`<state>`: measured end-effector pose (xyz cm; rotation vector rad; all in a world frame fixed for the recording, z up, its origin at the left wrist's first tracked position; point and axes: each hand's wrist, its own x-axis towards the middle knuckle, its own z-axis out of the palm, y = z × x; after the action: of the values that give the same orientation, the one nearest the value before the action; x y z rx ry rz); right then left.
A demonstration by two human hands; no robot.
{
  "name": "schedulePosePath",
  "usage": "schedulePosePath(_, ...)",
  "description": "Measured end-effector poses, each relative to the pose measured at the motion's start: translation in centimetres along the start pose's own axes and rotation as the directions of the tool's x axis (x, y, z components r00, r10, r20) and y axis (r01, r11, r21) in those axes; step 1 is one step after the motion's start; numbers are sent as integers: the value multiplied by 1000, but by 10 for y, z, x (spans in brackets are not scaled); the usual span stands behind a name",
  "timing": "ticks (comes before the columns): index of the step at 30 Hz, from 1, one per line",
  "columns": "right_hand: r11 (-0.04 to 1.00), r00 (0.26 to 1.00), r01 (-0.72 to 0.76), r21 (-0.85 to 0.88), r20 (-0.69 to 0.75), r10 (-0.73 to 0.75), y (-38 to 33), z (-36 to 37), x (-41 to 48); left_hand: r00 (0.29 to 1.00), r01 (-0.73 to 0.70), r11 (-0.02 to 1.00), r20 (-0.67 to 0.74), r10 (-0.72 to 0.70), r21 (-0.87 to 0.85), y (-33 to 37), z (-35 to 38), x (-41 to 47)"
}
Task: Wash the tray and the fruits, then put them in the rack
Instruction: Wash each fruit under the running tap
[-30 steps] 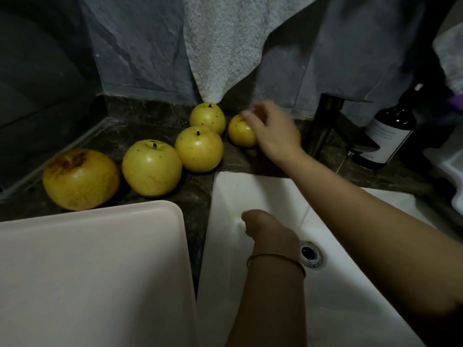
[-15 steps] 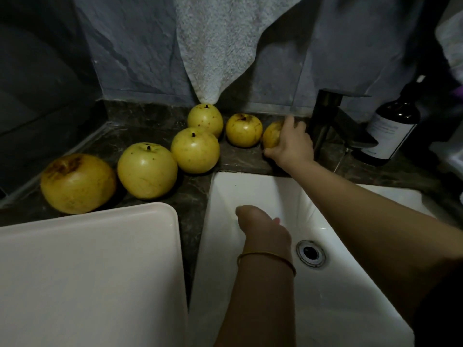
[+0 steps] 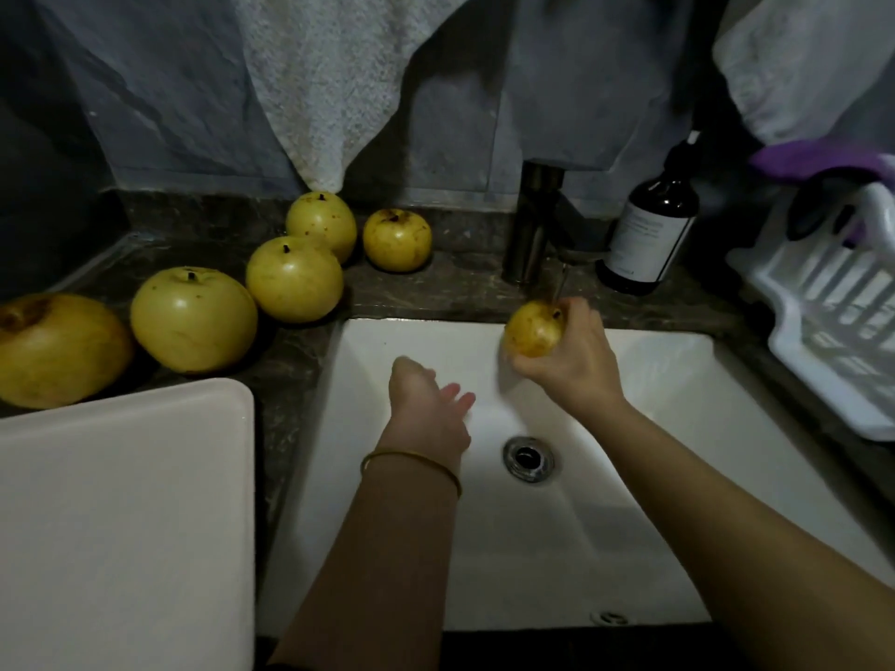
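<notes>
One fruit (image 3: 532, 332) in right hand (image 3: 578, 363) over sink (image 3: 426, 327) back edge

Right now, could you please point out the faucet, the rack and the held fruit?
Faucet (image 3: 530, 220): head view, upright body.
Rack (image 3: 784, 322): head view, left rim.
Held fruit (image 3: 530, 331): head view, yellow skin.

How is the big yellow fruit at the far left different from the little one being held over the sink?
The big round yellow fruit lies on the dark stone counter, untouched; the small yellow fruit is gripped by the right hand over the white sink, beneath the dark metal tap. The big one looks much larger. It has a broad brown patch on top; the small one shows only fine brown speckles. Both are yellow and round.
</notes>
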<state>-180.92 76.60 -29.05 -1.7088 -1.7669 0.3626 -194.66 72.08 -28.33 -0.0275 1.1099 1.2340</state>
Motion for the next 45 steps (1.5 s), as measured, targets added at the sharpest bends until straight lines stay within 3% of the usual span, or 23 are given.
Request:
schedulePosePath(3,999,999,42,-12,5,-41,0,-1,5,997,-17,982,74,3,188,-2,8,-5)
schedulePosePath(6,998,998,56,0,10,-56,0,-3,6,998,2,961,61,-20,275,-2,23,-8)
schedulePosePath(13,995,997,75,59,-27,-73,0,-12,11,945,86,972,292,-149,219,-7,78,-5)
schedulePosePath(15,972,997,7,234,79,-27,7,-17,14,951,26,976,294,-90,215,-15,79,6)
schedulePosePath(17,841,973,-159,517,224,46,10,-23,16,958,-12,980,282,-45,198,-20,78,16)
schedulePosePath(19,718,946,-285,635,308,103,11,-25,16,963,-33,979,269,-24,203,-22,79,21)
schedulePosePath(24,798,962,-212,565,264,69,12,-17,16,959,-151,916,280,44,371,-20,78,17)
schedulePosePath(29,656,930,-300,692,366,38,12,-18,21,965,-214,886,230,126,412,-18,77,19)
schedulePosePath(31,667,936,-279,691,352,27,11,-17,19,968,-207,892,217,127,402,-18,77,18)
schedulePosePath(34,728,965,-225,648,250,75,10,-17,16,966,-226,845,223,130,484,-20,77,15)
schedulePosePath(37,662,955,-296,688,235,183,14,-17,20,934,-320,783,318,165,534,-27,76,15)
schedulePosePath(39,629,936,-350,694,275,218,11,-18,22,930,-324,796,326,169,512,-29,76,15)
schedulePosePath(41,693,971,-239,680,187,151,6,-16,19,941,-284,851,300,158,441,-29,75,19)
schedulePosePath(42,791,995,-89,605,85,46,4,-14,16,954,-225,901,274,125,372,-28,75,20)
schedulePosePath(43,872,996,84,481,-9,-91,3,-11,12,959,-164,943,272,83,291,-26,75,19)
schedulePosePath(45,914,944,330,237,-65,-324,3,-1,8,965,-33,991,261,-3,132,-26,74,15)
